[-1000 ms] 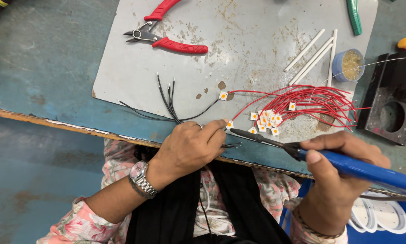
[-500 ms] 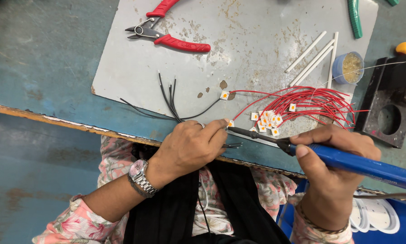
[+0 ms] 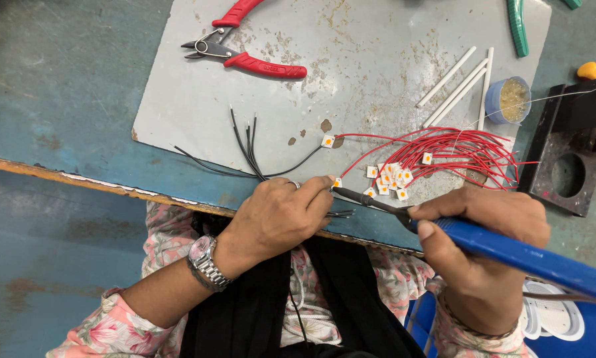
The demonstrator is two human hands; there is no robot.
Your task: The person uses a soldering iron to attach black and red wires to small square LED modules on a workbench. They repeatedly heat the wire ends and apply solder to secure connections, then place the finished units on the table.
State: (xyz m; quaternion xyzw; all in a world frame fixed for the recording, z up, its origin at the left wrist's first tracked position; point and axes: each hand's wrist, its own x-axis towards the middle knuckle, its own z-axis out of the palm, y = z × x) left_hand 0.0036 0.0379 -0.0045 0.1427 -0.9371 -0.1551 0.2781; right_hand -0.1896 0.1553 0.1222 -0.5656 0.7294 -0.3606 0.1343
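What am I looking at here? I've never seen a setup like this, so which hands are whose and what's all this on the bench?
The one view comes from a camera worn on a person's head, looking down at their own two bare hands; there is no machine. The left hand, with a wristwatch, pinches a small square chip at the bench edge. The right hand holds a blue-handled soldering iron, its tip at that chip. On the blue bench lies a grey mat with red cutters, black wires, a bundle of red wires, more small chips, white sticks and a little blue pot.
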